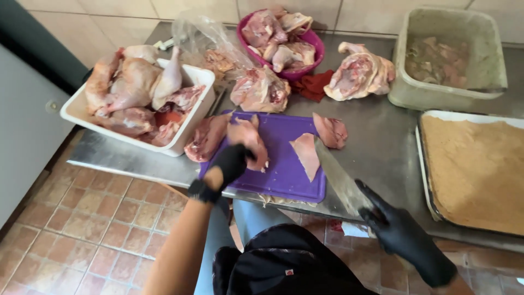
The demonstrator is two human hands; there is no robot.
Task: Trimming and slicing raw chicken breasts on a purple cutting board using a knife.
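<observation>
A purple cutting board (284, 164) lies at the front edge of a steel counter (382, 147). My left hand (229, 164), in a black glove, grips a raw chicken piece (248, 139) on the board's left part. My right hand (404, 232), also gloved in black, holds a large knife (338, 177) whose blade points up toward a thin cut slice of chicken (307, 154) on the board. Another raw piece (330, 131) rests at the board's upper right corner, and one (206, 136) hangs over its left edge.
A white tub (188, 134) of chicken legs stands at left, a pink bowl (314, 43) of pieces at the back, with loose chicken (360, 74) and a plastic bag (204, 41) nearby. A cloudy tub (453, 90) and a tray of brown crumbs (475, 164) fill the right side.
</observation>
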